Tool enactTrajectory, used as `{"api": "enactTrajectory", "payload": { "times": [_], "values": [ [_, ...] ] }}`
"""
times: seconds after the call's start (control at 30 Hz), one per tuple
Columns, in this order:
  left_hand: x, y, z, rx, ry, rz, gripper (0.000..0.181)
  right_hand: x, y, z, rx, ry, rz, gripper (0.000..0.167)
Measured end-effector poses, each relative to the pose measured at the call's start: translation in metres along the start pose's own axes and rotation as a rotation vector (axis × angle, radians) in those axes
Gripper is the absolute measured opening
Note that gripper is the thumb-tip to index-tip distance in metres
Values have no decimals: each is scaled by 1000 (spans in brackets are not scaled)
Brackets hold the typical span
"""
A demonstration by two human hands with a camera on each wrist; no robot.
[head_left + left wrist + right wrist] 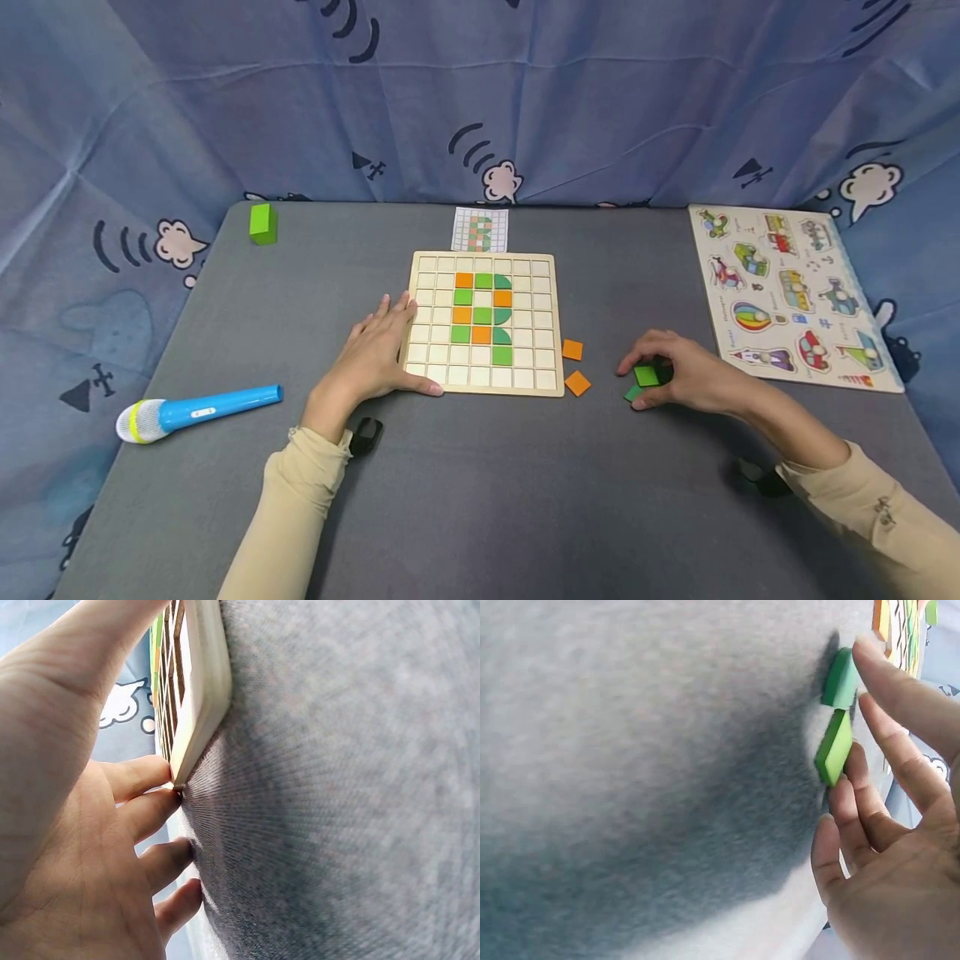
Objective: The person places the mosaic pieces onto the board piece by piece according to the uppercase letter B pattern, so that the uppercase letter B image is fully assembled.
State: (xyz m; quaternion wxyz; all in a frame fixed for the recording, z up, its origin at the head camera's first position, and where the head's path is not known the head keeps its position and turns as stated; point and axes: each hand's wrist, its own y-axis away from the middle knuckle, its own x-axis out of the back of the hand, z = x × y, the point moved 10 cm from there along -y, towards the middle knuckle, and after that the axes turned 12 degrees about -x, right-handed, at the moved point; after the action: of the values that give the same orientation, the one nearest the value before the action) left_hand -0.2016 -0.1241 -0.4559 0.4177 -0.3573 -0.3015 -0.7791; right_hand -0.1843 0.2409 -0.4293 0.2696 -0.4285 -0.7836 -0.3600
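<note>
My left hand (373,354) lies at the left side of a wooden grid board (446,379), fingers extended at its left edge and thumb at its near edge. Green, orange and dark green rounded tiles fill several of the board's middle squares. To the right of the board my right hand (693,375) is lowered over a light green square tile (647,376) and a dark green rounded tile (841,679). In the right wrist view, both tiles appear on the table between thumb and fingers, and the fingertips are at the light green tile without a visible pinch.
Two orange square tiles (572,349) lie beside the board's right edge. A pattern card (480,214) is behind the board. A picture puzzle board (738,375) lies at right, a blue toy microphone (217,407) at left, and a green block (262,224) at back left.
</note>
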Motion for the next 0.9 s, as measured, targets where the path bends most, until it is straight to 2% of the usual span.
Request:
{"api": "enactTrajectory", "payload": {
  "times": [0.2, 0.43, 0.53, 0.67, 0.8, 0.9],
  "values": [
    [-1, -1, -2, -2, 2, 2, 143, 1, 3, 4, 9, 24, 42, 26],
    [0, 0, -1, 2, -3, -6, 143, 1, 3, -1, 20, 35, 77, 23],
    [0, 0, -1, 3, -6, -8, 143, 1, 0, -7, 22, -13, 83, 21],
    [0, 0, -1, 4, -5, -9, 143, -6, -4, -18, 47, -134, 45, 14],
    [0, 0, -1, 5, -5, -8, 143, -17, -8, -31, 72, -232, -8, 22],
    [0, 0, -1, 6, -6, -8, 143, -21, -11, -39, 64, -258, -2, 19]
  ]
}}
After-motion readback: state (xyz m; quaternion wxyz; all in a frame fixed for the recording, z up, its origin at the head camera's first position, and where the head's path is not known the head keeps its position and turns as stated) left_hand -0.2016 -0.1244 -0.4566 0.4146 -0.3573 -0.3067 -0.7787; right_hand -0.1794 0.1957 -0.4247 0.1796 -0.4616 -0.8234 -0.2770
